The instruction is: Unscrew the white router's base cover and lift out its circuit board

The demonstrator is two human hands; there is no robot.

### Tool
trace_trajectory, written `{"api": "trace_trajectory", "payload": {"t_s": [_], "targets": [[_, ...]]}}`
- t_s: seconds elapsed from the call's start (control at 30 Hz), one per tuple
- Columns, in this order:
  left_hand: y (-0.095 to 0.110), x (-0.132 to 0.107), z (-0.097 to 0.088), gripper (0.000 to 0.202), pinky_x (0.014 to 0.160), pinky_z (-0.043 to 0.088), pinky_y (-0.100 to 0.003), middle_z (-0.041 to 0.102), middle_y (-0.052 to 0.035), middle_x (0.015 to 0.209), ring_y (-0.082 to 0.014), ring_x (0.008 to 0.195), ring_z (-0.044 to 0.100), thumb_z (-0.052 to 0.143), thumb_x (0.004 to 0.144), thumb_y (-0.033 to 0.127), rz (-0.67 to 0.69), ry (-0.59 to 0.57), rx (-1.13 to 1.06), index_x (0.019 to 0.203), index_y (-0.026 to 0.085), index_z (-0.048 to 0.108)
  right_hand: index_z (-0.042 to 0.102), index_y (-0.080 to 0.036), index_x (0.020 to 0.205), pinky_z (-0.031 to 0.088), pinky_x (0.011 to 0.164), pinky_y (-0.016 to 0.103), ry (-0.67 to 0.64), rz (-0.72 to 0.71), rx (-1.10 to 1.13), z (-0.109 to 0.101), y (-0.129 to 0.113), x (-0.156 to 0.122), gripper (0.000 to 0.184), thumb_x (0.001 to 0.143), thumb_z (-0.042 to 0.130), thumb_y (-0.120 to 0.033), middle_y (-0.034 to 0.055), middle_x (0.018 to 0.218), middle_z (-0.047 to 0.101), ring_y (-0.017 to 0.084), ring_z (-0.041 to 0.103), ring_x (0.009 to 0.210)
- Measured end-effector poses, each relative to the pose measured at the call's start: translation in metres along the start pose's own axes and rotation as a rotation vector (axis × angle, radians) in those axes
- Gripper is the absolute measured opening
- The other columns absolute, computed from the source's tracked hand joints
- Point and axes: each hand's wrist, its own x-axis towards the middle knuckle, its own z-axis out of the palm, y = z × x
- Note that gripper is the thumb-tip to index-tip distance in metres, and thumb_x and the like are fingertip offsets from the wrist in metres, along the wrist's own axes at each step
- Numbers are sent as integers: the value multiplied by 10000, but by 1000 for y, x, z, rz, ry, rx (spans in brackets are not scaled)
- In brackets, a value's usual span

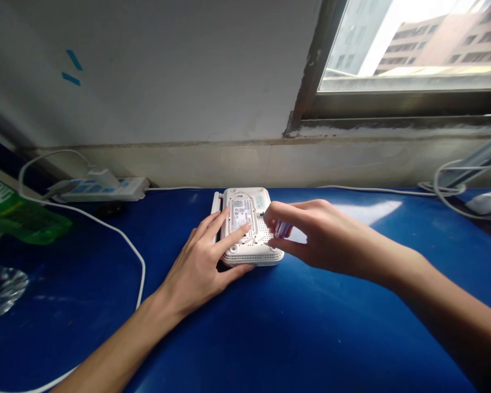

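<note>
A white router [265, 251] lies on the blue table with its vented underside and labels facing up. Along its left side runs a white antenna [215, 203]. My left hand [204, 251] rests on the router with fingers spread; two fingertips touch the label area and the thumb lies along the front edge. Over the router's right side, my right hand [311, 229] is closed in a pinch around a small purple-and-white object [283, 228]. Most of that object is hidden by the fingers, so its kind does not show.
A white power strip [135, 188] with a plugged-in adapter stands at the back left, its white cable [123, 234] looping across the table. At far left are a green bottle [33, 218] and a clear plastic item [2, 292]. Coiled cable [444, 188] lies back right, below the window.
</note>
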Motion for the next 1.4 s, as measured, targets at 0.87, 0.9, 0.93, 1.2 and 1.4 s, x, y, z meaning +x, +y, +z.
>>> {"api": "trace_trajectory", "payload": {"t_s": [0.87,0.9,0.93,1.2,1.4], "targets": [[4,-4,7,650,1222,433,-609,441,-107,1686,-376,1534,391,786,936,456,26,61,-40,1544,337,589,794,-171,1017,452,599,273,-84,95,-179,-10,-24,8,186,1008,609,-152,80,834,804,191,743,679],[4,-4,7,652,1226,430,-605,447,-111,1681,-374,1536,390,790,934,451,28,61,-39,1542,330,591,780,-178,1146,471,623,271,-69,61,-158,-9,-23,8,244,995,601,-110,83,907,818,194,755,719],[4,-3,7,652,1229,427,-602,458,-114,1673,-372,1536,390,791,933,446,30,62,-39,1542,325,593,731,-193,1289,489,649,269,-55,29,-138,-8,-21,7,357,983,587,-80,87,996,822,196,763,766],[4,-3,7,655,1241,411,-598,466,-103,1669,-364,1546,385,787,937,444,29,56,-38,1549,333,582,482,-303,1585,547,762,245,-84,14,31,-16,-21,-6,767,871,585,-42,90,1333,718,177,751,944],[4,-3,7,660,1237,414,-607,402,-93,1711,-368,1553,370,773,945,470,18,49,-34,1560,351,564,790,-192,1156,442,565,251,-78,139,84,-17,-25,4,243,934,706,-243,30,769,781,140,655,572]]}}
